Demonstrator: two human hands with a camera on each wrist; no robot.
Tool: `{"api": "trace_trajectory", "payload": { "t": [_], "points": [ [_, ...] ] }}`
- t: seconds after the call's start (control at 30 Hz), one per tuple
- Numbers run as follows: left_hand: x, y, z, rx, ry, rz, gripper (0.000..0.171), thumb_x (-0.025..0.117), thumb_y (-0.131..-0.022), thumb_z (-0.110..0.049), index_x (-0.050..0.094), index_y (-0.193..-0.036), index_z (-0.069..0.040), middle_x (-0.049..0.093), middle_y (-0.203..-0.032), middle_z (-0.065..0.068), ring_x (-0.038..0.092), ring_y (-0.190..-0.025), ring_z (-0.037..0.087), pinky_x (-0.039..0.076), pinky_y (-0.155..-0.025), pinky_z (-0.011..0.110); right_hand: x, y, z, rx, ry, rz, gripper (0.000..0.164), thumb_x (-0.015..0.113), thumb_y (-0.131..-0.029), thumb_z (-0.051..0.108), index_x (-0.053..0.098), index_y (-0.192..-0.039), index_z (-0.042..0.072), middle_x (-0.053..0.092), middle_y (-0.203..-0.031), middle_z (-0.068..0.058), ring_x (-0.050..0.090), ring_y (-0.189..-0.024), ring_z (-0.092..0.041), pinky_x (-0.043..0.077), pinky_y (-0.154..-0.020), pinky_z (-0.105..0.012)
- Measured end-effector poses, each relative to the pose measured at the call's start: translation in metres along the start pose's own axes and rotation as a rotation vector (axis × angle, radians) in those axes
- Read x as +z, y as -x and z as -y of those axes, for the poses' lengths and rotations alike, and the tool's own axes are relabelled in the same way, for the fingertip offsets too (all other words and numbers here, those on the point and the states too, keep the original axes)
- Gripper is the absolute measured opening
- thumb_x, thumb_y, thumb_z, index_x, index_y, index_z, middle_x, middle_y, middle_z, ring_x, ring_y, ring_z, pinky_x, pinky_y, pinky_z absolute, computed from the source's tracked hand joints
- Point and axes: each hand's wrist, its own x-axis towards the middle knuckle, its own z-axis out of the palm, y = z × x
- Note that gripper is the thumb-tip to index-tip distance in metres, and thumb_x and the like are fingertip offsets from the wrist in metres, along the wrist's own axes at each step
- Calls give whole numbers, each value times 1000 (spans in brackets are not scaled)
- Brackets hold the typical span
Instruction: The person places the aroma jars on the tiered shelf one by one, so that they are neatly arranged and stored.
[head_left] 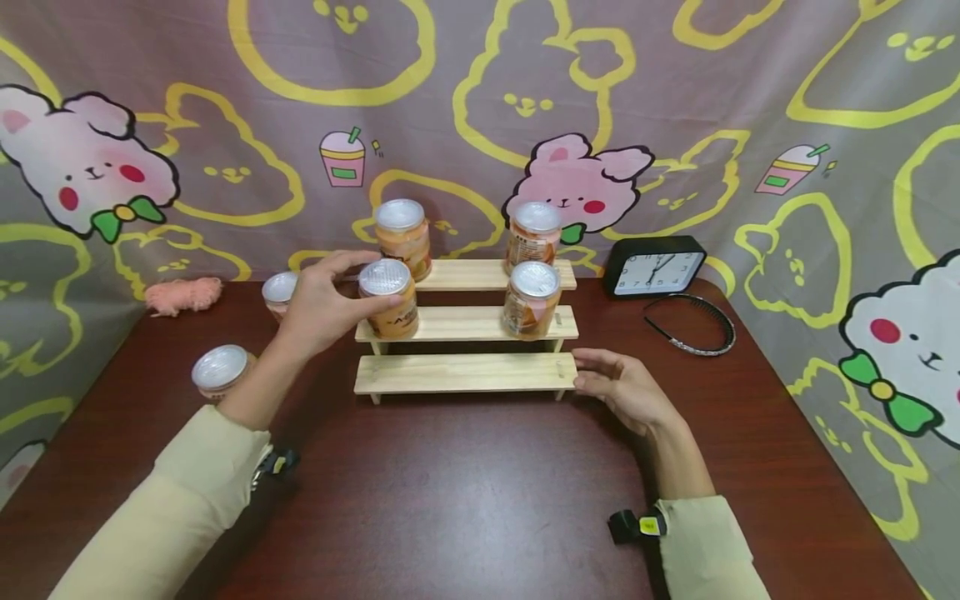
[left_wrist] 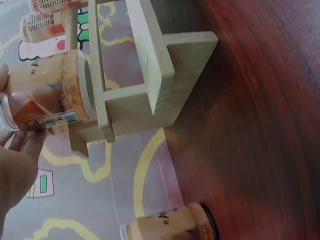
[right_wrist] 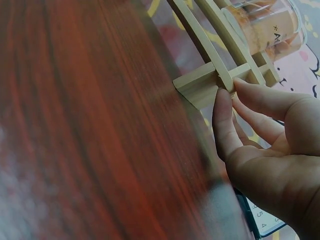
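Silver-topped orange can (head_left: 397,319), upright, at middle tier (head_left: 465,323) of wooden rack (head_left: 457,372)

In the head view, the left hand (head_left: 321,302) partly hides one can (head_left: 278,289), the left forearm (head_left: 262,383) another can (head_left: 219,367). In the right wrist view, the right hand (right_wrist: 277,150) covers much of the clock (right_wrist: 264,220).
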Motion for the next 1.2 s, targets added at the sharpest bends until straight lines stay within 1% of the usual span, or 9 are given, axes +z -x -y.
{"api": "trace_trajectory", "payload": {
  "t": [0.2, 0.4, 0.57, 0.8, 0.9, 1.0, 1.03, 1.1, 1.2],
  "points": [
    [8, -2, 1, 12, -34, -15, 56, 92, -76, -13, 69, -125, 0, 66, -117, 12, 59, -100, 17, 50, -83, 19, 1, -1, 0, -15, -22, 6, 56, 60, -94, -12, 38, -146, -16, 48, -134, -27, 64, -98, -13, 55, -87, -26],
    [14, -2, 1, 0, 18, -7, 56, 92, -75, -14, 68, -124, 0, 65, -119, 12, 60, -107, 22, 53, -85, 19, 1, 0, 1, -6, -19, 6, 56, 60, -94, -12, 37, -146, -16, 48, -134, -27, 64, -98, -13, 55, -87, -26],
    [16, -1, 0, -2, -11, -19, 57, 94, -74, -18, 69, -123, -2, 66, -118, 9, 60, -106, 20, 53, -85, 20, 1, 0, 1, -9, -19, 7, 56, 59, -94, -12, 37, -146, -16, 48, -133, -27, 64, -99, -12, 55, -87, -26],
    [20, -1, 0, -23, 11, -8, 58, 92, -76, -18, 67, -124, 0, 64, -121, 10, 60, -109, 22, 54, -91, 27, 0, 1, 1, -4, -9, 6, 56, 60, -95, -10, 38, -146, -15, 48, -133, -27, 64, -99, -12, 55, -87, -26],
    [20, -1, 0, -9, -23, -11, 58, 93, -76, -18, 66, -125, -2, 64, -121, 10, 59, -109, 21, 54, -92, 33, 0, 1, 1, -6, -9, 8, 56, 61, -95, -10, 38, -146, -15, 47, -135, -28, 64, -99, -13, 55, -87, -26],
    [19, 0, 1, 20, -63, -21, 59, 93, -74, -17, 67, -125, -3, 65, -121, 9, 59, -109, 22, 51, -92, 38, 1, 1, 1, -9, -12, 15, 57, 61, -95, -9, 37, -146, -15, 45, -137, -30, 64, -100, -13, 54, -88, -25],
    [18, 0, 1, 28, -81, -26, 60, 94, -74, -18, 67, -125, -3, 66, -121, 9, 59, -110, 21, 49, -92, 39, 1, 0, 1, -8, -13, 15, 58, 61, -95, -9, 37, -147, -15, 45, -138, -31, 64, -100, -13, 54, -88, -25],
    [17, 1, 1, 38, -86, -26, 61, 94, -73, -16, 66, -126, -3, 65, -122, 9, 58, -110, 20, 48, -92, 37, 1, 0, 1, -5, -17, 15, 58, 61, -95, -10, 37, -147, -15, 44, -139, -31, 64, -100, -13, 54, -88, -25],
    [15, 1, 2, 39, -43, -12, 62, 92, -75, -12, 64, -129, -1, 64, -123, 11, 58, -113, 21, 49, -94, 33, 0, 0, 0, -3, -17, 12, 58, 61, -94, -10, 37, -147, -15, 44, -139, -31, 64, -99, -13, 54, -88, -25]
  ]
}}
